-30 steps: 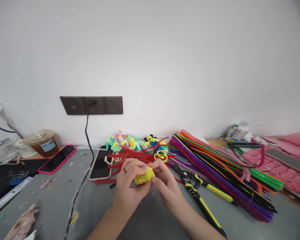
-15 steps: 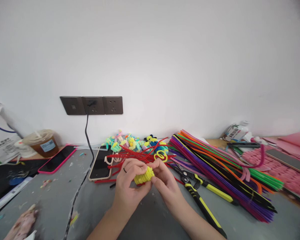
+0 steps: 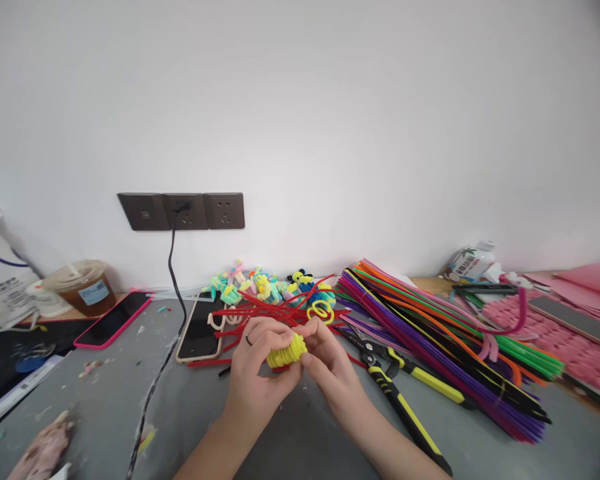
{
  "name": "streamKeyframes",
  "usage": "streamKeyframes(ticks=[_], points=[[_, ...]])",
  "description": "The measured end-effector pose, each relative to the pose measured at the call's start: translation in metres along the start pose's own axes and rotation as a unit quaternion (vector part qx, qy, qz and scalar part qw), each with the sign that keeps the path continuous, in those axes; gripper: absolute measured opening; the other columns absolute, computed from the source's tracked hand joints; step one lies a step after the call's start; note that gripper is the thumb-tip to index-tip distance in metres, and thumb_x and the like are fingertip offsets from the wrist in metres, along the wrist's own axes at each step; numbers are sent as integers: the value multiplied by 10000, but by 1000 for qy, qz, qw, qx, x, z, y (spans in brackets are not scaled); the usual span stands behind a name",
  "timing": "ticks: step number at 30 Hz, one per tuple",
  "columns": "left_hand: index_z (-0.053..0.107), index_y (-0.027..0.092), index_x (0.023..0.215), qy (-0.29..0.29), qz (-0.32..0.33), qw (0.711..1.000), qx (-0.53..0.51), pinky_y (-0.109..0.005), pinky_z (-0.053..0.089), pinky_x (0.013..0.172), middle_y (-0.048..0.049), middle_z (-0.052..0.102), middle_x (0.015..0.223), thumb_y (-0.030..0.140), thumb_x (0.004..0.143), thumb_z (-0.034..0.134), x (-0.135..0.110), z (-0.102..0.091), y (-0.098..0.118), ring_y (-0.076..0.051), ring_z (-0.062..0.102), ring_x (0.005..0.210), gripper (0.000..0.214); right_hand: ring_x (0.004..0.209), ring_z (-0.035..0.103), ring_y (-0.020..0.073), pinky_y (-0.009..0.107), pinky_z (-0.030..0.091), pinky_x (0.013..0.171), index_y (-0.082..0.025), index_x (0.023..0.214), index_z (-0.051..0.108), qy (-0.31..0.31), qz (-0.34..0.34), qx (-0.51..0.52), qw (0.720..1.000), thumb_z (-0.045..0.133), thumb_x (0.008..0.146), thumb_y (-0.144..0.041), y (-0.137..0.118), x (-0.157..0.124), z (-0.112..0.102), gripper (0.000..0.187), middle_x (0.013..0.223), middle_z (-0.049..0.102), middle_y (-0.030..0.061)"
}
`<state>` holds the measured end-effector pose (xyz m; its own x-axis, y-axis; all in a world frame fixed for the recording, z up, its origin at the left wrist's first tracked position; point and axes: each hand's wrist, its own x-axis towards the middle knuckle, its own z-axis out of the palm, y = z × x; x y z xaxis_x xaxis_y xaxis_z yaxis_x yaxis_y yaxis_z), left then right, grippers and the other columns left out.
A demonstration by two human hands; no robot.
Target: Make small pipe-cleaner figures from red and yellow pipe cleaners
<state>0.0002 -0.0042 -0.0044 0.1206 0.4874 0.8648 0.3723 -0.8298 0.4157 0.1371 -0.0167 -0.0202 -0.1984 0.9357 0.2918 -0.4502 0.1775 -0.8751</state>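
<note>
Between my two hands is a yellow coil of pipe cleaner (image 3: 286,353), wound into a short, thick roll. My left hand (image 3: 260,360) is closed around its left side, with a dark ring on one finger. At the roll's right end, my right hand (image 3: 327,353) pinches the yellow pipe cleaner between thumb and fingertips. Just behind the hands lie loose red pipe cleaners (image 3: 273,303) and a yellow spiral (image 3: 321,311). Parts of the roll are covered by my fingers.
Yellow-and-black pliers (image 3: 405,387) lie open to the right, beside bundled coloured pipe cleaners (image 3: 430,340). Small pipe-cleaner figures (image 3: 260,287) sit by the wall. Leftward are two phones (image 3: 200,330), a black cable (image 3: 157,373) and a drink cup (image 3: 83,287).
The whole view has shifted very slightly. Both hands keep the same hold on the yellow roll, with hardly any movement of the fingers.
</note>
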Motion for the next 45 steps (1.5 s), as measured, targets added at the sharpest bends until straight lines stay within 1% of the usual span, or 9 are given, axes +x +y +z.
streamKeyframes(ticks=[4,10,16,19,24,39,45], points=[[546,211,906,-1,0,1000,1,-313,497,780,-25,660,889,24,748,633,0,0,0,-159,606,815,260,775,499,134,209,441,642,-246,952,565,0,-6,3,1000,698,860,-416,0,0,0,235,891,573,0],[551,209,911,-1,0,1000,4,-317,504,781,-30,655,891,17,735,624,0,1,0,-162,606,822,271,783,508,131,211,427,683,-235,956,577,8,-11,-10,1000,716,844,-423,0,1,-1,259,874,566,-7],[544,212,907,0,4,1000,7,-323,506,772,-29,653,884,17,730,619,1,0,1,-163,604,806,274,770,497,130,210,420,679,-239,955,575,6,-14,-9,1000,708,852,-416,0,0,-1,244,861,559,-13],[546,212,912,0,4,1000,9,-325,508,775,-30,653,886,14,727,615,1,1,1,-164,603,807,280,760,490,130,209,417,668,-238,954,571,7,-13,-12,1000,708,851,-420,0,0,-1,249,861,563,-10],[547,212,907,4,4,1000,9,-322,510,765,-29,653,877,15,727,617,1,1,1,-164,603,804,276,797,513,139,220,427,699,-238,954,560,-2,-9,-8,1000,696,862,-416,0,1,0,243,893,591,2],[549,225,905,2,-3,1000,13,-341,516,759,-30,662,878,32,736,607,0,0,1,-177,615,802,262,768,510,165,245,424,670,-237,934,562,15,-7,-17,1000,697,842,-443,-2,0,2,263,862,582,13],[551,224,895,2,-7,1000,13,-334,512,751,-29,662,877,32,735,606,1,1,1,-175,614,798,256,768,508,156,239,420,687,-232,931,562,14,-1,-11,1000,711,837,-425,-3,0,2,261,856,578,6]])
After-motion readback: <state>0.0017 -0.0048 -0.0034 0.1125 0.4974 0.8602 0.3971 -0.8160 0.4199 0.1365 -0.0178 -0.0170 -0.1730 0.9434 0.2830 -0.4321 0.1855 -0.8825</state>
